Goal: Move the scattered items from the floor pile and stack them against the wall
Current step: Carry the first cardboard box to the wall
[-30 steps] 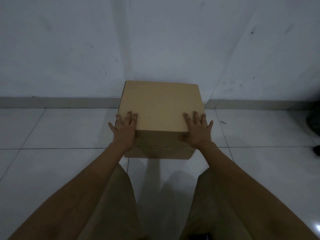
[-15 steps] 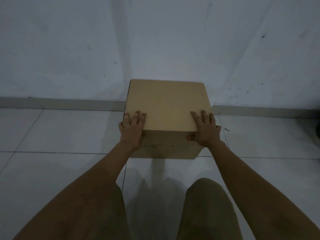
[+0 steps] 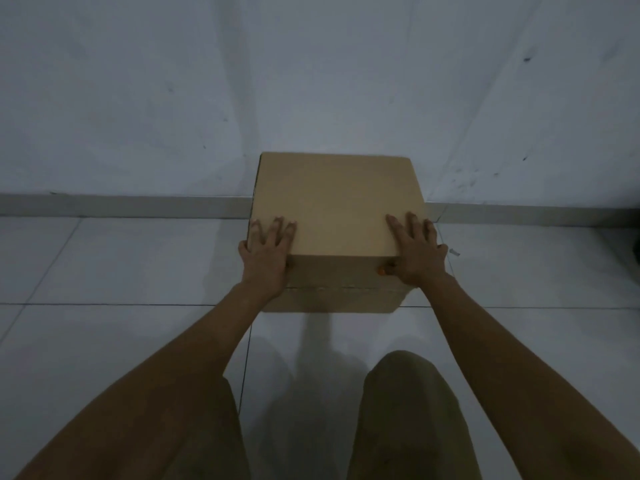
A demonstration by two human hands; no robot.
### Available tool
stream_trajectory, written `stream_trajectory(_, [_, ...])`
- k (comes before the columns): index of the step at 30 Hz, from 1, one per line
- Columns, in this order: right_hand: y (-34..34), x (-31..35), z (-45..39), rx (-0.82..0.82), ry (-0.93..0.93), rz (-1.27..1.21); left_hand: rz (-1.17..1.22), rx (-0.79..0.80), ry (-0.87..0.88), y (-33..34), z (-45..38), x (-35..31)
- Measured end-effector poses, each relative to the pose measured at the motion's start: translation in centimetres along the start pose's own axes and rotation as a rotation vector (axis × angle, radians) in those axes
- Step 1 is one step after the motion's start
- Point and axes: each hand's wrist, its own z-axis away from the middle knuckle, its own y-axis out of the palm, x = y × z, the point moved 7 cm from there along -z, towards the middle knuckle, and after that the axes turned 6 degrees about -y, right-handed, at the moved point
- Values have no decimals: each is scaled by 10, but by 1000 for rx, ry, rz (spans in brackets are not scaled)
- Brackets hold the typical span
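Cardboard box is sitting mid-frame on the tiled floor, its far side at the wall. I am pressing my left hand and right hand on its near top corners, fingers flat, thumbs against the front face. I am aiming to push evenly, keeping it square to the skirting.

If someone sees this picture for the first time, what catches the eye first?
First, the brown cardboard box in the middle, standing on the tiled floor close to the pale wall. Next, the left hand and right hand, laid on its near top corners, fingers spread.
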Motion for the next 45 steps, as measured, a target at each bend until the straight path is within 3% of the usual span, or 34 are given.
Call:
stream_trajectory(12, [-2, -5, 18, 35, 35, -20, 49, 101, 63, -2, 3, -5])
stream_trajectory(22, [-3, 1, 16, 11, 76, 116, 100, 147, 73, 3, -3, -4])
stream_trajectory(25, [-5, 10, 24, -22, 126, 172, 218, 203, 97, -2, -3, 2])
stream_trajectory(27, [-4, 18, 28, 74, 121, 208, 395, 244, 109, -15, 2, 9])
stream_trajectory(30, [-9, 36, 44, 333, 63, 193, 665, 226, 27, -52, 19, 26])
stream_trajectory(34, [-63, 71, 73, 487, 29, 67, 704, 293, -84, -122, 43, 39])
stream_trajectory(39, [-166, 136, 96, 517, -31, -314, 713, 302, -152, -228, 68, 45])
stream_trajectory(45, [-285, 201, 152, 527, -33, -552, 766, 390, -199, -351, 128, 44])
